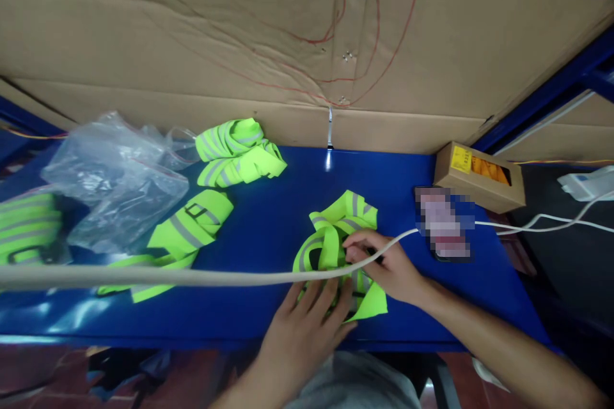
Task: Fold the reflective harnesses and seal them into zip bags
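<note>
A tangled neon-yellow strap with grey stripes (pixel 332 244) lies on the blue table near its front edge. My left hand (pixel 307 319) rests over its lower part, palm down with the fingers spread. From the right, my right hand (pixel 386 265) reaches onto the strap's right side, its thumb and index finger bent together; whatever is between them is too small to make out. A white cable (pixel 192 277) crosses in front of the strap and both hands. Left of them lies another striped strap with a black buckle (pixel 192 222), and behind it are rolled straps (pixel 240 150).
Clear plastic bags (pixel 119 185) lie at the left, beside a folded yellow bundle (pixel 29 223). A phone (pixel 442 223) with a cable lies on the right, before a cardboard box (pixel 480 177) with orange contents. A cardboard wall (pixel 192 45) stands behind the table (pixel 268 217).
</note>
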Available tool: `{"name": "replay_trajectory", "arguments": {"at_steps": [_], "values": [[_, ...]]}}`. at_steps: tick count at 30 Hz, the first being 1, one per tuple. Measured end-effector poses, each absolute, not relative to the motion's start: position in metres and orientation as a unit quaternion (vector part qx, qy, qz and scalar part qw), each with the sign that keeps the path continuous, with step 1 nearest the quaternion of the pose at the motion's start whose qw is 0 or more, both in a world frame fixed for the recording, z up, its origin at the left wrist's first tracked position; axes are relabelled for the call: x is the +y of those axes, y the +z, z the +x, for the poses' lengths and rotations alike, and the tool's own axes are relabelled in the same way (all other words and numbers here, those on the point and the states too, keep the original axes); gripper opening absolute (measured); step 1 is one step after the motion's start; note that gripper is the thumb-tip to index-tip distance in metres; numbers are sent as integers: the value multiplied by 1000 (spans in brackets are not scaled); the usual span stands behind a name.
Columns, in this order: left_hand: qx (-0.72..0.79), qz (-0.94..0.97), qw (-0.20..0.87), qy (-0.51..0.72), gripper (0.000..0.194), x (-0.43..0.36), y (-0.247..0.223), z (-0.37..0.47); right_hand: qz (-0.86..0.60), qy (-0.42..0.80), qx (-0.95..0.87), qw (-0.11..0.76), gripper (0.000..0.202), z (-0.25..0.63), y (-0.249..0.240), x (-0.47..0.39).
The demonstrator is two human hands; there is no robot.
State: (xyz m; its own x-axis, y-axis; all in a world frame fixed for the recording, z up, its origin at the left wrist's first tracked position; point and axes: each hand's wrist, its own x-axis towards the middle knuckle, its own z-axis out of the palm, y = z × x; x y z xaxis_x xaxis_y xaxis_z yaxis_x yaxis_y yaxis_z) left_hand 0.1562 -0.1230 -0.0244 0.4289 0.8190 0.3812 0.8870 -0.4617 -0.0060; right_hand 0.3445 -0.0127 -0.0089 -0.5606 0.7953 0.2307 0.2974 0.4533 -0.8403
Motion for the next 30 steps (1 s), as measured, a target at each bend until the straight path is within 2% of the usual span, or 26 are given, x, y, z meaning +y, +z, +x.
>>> {"name": "replay_trajectory", "arguments": {"at_steps": [3,5,7,10,13,17,19,23,27,30], "values": [[-500,-843,80,-184,38,-121,-23,135,-377,289,-795,377,10,366,-7,1],[-477,-855,56,-196,36,-123,-19,116,-433,230,-792,365,13,375,-8,10],[-453,-867,23,-208,34,-126,-15,100,-478,238,-780,327,19,377,-9,17],[-438,-867,-22,-236,35,-130,-12,85,-448,297,-800,268,23,367,-8,21],[-428,-868,-40,-251,34,-130,-13,83,-393,406,-794,223,27,354,-1,21],[-421,-866,-50,-264,34,-130,-18,83,-443,631,-594,231,27,344,11,25],[-418,-868,-53,-263,36,-131,-22,81,-460,688,-519,214,31,342,14,29],[-407,-881,-55,-236,38,-132,-26,79,-487,708,-478,180,31,338,11,43],[-390,-891,-53,-227,37,-131,-24,79,-449,722,-510,132,47,328,5,59],[-400,-885,-66,-228,42,-132,-22,80,-409,713,-551,143,43,323,5,68]]}}
